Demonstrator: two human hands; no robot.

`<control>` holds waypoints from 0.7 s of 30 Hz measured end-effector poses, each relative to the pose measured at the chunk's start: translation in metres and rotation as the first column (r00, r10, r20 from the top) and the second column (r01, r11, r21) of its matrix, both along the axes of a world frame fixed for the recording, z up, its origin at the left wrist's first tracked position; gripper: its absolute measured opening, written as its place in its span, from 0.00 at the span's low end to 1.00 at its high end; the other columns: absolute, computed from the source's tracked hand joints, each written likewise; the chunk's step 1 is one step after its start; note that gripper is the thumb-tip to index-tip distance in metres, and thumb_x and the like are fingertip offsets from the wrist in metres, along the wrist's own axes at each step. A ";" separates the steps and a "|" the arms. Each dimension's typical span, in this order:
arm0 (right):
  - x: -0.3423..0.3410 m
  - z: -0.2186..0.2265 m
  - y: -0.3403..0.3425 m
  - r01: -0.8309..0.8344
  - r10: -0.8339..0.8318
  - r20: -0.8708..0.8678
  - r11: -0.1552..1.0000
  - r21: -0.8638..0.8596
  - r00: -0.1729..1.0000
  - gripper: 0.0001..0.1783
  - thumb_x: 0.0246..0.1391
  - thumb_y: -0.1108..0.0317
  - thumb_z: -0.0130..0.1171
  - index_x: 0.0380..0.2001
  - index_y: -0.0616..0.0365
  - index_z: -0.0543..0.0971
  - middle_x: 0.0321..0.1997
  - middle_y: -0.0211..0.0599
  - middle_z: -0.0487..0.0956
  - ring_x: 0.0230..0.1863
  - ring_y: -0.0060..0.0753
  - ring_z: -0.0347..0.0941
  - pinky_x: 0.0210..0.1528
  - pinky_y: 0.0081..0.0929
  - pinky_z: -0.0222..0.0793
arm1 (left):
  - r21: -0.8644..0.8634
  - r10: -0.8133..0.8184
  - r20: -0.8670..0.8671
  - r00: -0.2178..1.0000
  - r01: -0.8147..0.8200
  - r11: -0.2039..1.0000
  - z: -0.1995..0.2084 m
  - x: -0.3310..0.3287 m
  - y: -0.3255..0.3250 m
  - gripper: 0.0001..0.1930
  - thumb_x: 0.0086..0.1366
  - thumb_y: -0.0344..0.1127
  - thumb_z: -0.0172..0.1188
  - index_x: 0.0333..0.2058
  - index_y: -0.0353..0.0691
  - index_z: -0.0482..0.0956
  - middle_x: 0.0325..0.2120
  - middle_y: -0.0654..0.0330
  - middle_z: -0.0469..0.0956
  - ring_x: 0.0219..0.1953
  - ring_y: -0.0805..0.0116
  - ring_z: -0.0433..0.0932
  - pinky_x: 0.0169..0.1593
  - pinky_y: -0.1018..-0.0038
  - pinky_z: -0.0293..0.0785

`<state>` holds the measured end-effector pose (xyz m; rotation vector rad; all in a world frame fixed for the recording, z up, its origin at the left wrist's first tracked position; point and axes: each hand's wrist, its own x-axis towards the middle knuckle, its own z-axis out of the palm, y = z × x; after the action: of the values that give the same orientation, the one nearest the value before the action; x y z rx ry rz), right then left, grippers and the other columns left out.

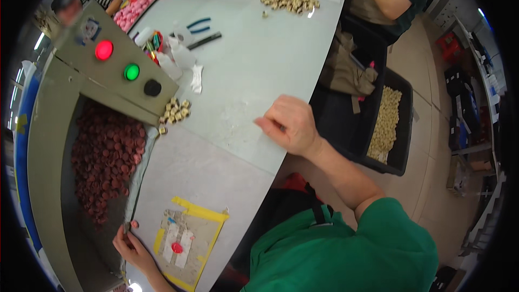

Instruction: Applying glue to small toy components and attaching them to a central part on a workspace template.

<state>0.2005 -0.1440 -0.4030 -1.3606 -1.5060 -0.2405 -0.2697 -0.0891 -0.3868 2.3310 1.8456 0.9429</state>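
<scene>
My left hand (132, 250) is at the bin's edge at the lower left, its fingers pinched at a small dark piece I cannot make out. Beside the fingertips is a small pinkish piece (134, 224). Over the table edge my right hand (292, 124) is curled closed, thumb toward the table; what it holds, if anything, is hidden. Between my arms, a grey plate (204, 240) framed with yellow tape lies on a pale sheet (178, 167), with a red round piece (177, 247) on its white strips. Many dark red discs (105, 157) fill part of the bin.
A control panel with a red button (104, 50) and green button (131, 72) stands left. Small cream-and-dark pieces (174, 111) lie beside it, near white bottles (181, 54) and pliers (199, 25). A black crate (397, 165) of pale pieces is right. Two other people sit beyond.
</scene>
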 end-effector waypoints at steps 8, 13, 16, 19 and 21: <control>-0.007 -0.001 -0.005 -0.008 0.008 -0.029 1.000 -0.019 1.000 0.11 0.42 0.74 0.64 0.14 0.57 0.71 0.13 0.31 0.67 0.16 0.32 0.61 0.19 0.27 0.54 | 0.084 -0.014 0.026 1.000 0.011 0.996 -0.004 -0.009 0.003 0.12 0.66 0.25 0.47 0.47 0.33 0.72 0.37 0.56 0.70 0.38 0.66 0.70 0.42 0.75 0.66; -0.014 -0.004 -0.012 0.015 -0.016 -0.051 1.000 -0.020 0.999 0.14 0.40 0.70 0.67 0.13 0.54 0.70 0.12 0.30 0.65 0.16 0.33 0.61 0.18 0.29 0.54 | 0.057 -0.030 0.015 0.999 0.030 0.998 -0.003 -0.015 0.001 0.12 0.66 0.25 0.47 0.47 0.32 0.72 0.38 0.55 0.70 0.39 0.66 0.71 0.43 0.75 0.67; -0.014 -0.002 -0.012 0.010 -0.010 -0.052 1.000 0.005 0.999 0.15 0.40 0.70 0.67 0.12 0.54 0.69 0.12 0.30 0.65 0.16 0.33 0.62 0.18 0.29 0.55 | 0.016 -0.020 0.035 0.999 0.019 1.000 -0.003 -0.016 -0.001 0.12 0.66 0.24 0.47 0.47 0.32 0.72 0.37 0.55 0.70 0.38 0.66 0.71 0.43 0.75 0.67; -0.013 -0.002 -0.013 0.017 -0.017 -0.044 1.000 0.000 0.999 0.15 0.40 0.70 0.67 0.13 0.54 0.69 0.12 0.30 0.64 0.16 0.34 0.62 0.18 0.29 0.55 | 0.019 -0.014 0.038 0.999 0.014 1.000 -0.001 -0.012 -0.002 0.12 0.65 0.24 0.48 0.46 0.31 0.72 0.37 0.55 0.70 0.37 0.66 0.71 0.41 0.75 0.68; -0.015 -0.006 -0.011 0.010 -0.011 -0.048 1.000 -0.006 0.999 0.14 0.40 0.70 0.67 0.13 0.54 0.70 0.12 0.31 0.65 0.16 0.34 0.62 0.18 0.30 0.56 | 0.031 -0.001 0.028 1.000 0.000 1.000 -0.001 -0.013 -0.003 0.11 0.65 0.23 0.48 0.46 0.31 0.72 0.37 0.56 0.70 0.35 0.67 0.71 0.40 0.75 0.68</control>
<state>0.1852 -0.1552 -0.4091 -1.3699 -1.4607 -0.2088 -0.2830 -0.0924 -0.3877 2.3228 1.8337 1.0062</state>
